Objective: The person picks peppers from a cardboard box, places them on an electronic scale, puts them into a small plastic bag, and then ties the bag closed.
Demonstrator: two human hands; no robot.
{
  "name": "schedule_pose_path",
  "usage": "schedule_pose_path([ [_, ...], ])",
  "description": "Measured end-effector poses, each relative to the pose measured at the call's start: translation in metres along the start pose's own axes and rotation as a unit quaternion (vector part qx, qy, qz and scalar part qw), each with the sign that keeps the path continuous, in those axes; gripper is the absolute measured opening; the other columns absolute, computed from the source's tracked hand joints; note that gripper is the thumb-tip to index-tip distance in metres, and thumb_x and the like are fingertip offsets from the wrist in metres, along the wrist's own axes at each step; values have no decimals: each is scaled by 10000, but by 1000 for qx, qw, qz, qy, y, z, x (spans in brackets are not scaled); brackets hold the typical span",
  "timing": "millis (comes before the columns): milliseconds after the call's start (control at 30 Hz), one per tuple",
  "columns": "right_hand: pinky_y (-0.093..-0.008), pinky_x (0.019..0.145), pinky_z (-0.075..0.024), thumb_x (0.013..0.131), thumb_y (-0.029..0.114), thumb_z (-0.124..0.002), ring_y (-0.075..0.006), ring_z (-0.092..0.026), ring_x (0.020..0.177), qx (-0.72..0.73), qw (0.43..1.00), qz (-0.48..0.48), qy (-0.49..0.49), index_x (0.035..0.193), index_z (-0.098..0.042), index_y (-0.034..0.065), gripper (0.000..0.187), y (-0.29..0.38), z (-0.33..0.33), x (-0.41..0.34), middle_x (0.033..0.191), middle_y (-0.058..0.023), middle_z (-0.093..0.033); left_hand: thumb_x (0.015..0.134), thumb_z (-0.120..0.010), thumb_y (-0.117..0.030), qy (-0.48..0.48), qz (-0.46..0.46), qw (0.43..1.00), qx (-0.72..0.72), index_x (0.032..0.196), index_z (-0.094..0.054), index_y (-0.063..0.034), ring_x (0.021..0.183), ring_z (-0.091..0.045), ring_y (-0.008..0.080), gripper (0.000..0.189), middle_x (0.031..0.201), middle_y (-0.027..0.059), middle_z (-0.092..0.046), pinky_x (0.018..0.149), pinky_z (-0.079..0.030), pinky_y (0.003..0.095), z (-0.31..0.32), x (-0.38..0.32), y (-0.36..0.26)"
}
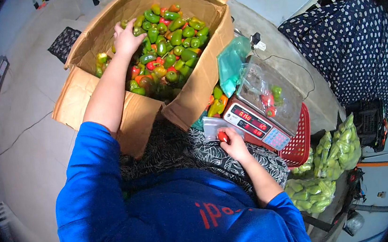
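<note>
My left hand (128, 40) is over the far left part of an open cardboard box (208, 84), palm down with fingers spread. It is at the edge of a heap of small green, red and orange peppers (161, 48); whether its fingertips touch one is hard to tell. Above my lap, my right hand (235, 146) grips a small red pepper (223, 136). Just behind that pepper is a small clear plastic bag (212, 128). Beside it stands a digital scale (250, 120) with lit red displays. On the scale's metal pan lies a clear bag of red and green peppers (271, 100).
A red perforated basket (299, 145) is under the scale. More peppers (218, 105) and a green plastic bag (230, 64) sit between box and scale. Several bags of green produce (339, 151) stand at right. A thin cable (303, 60) runs behind the scale, near a polka-dot cloth (346, 48).
</note>
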State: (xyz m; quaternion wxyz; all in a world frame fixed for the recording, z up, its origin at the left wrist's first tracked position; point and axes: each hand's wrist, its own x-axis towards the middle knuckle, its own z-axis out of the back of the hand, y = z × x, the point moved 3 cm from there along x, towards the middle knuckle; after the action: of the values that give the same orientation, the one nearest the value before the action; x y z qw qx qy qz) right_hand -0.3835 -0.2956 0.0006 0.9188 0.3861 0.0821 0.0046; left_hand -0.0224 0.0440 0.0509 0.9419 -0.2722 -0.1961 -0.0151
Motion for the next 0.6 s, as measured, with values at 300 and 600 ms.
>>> schedule_pose_path([
  [300, -392, 886, -447, 698, 45, -596, -358, -560, 986, -22, 1000, -7, 4, 1114, -562, 26, 418, -4, -2, 0, 1026, -181, -568, 729, -719, -445, 566, -240, 787, -44, 1226, -544, -96, 1031, -584, 335, 632, 1116, 157, -604, 881, -470, 398, -32, -66, -79],
  [600, -392, 928, -434, 704, 58, -600, -366, -548, 1035, -28, 999, -10, 18, 1131, -556, 33, 430, -5, -5, 1, 1075, -191, -563, 721, -665, -537, 504, -197, 829, 145, 1195, -569, -109, 981, -621, 311, 647, 1072, 150, -645, 844, -482, 422, -45, -95, -92],
])
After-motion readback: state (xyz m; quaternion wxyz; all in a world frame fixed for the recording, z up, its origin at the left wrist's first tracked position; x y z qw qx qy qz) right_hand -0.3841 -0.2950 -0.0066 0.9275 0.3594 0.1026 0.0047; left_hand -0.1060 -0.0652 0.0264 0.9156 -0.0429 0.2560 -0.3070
